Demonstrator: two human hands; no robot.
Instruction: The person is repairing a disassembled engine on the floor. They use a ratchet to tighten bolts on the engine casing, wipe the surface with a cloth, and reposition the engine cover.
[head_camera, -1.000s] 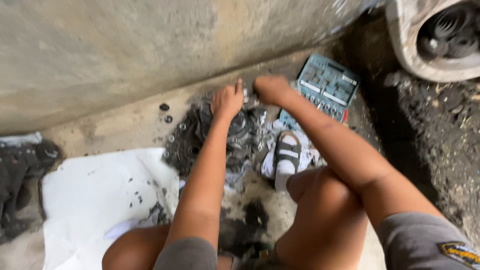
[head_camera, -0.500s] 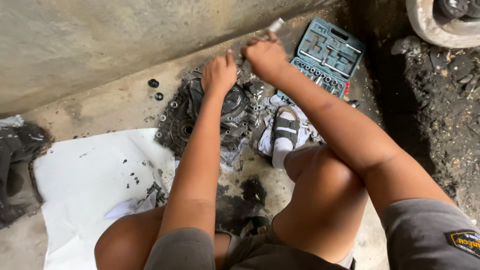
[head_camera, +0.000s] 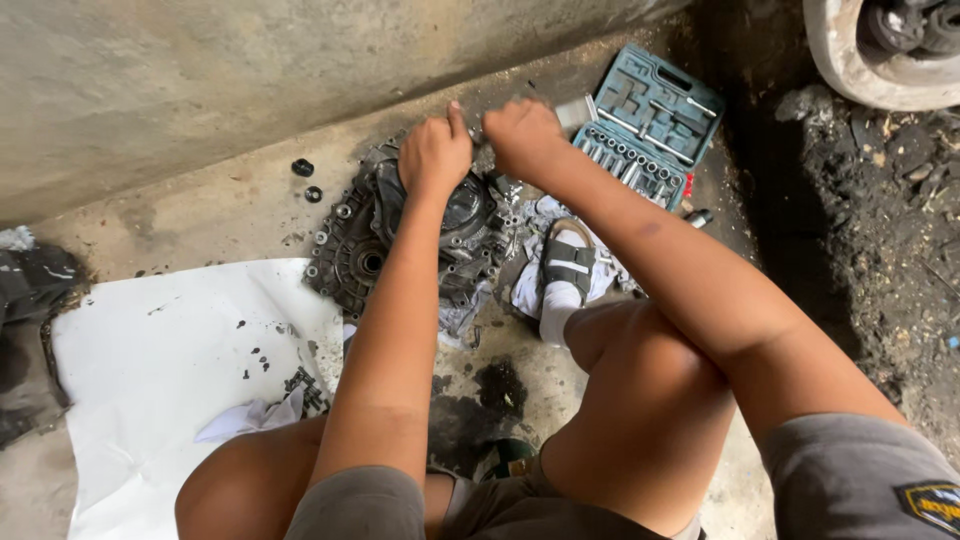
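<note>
A dark grey metal casing (head_camera: 350, 250) with bolt holes and round bores lies on the concrete floor in front of me. My left hand (head_camera: 433, 152) rests on its top edge, fingers curled over it and one finger sticking up. Close beside it, my right hand (head_camera: 522, 135) is closed in a fist around a silver metal tool (head_camera: 574, 112); only the tool's end shows, to the right of the fist. My sandalled foot (head_camera: 566, 262) stands on white rags just right of the casing.
An open teal socket set case (head_camera: 648, 122) lies at the right rear. A white sheet (head_camera: 160, 370) with small dark parts covers the floor at left. Two small black rings (head_camera: 303, 168) lie near the concrete wall. Dark dirt and a wheel rim (head_camera: 870, 50) are at far right.
My right hand has come down and left, closer to my left hand over the casing, and the tool's silver end now sticks out to the right. My left hand stays on the casing.
</note>
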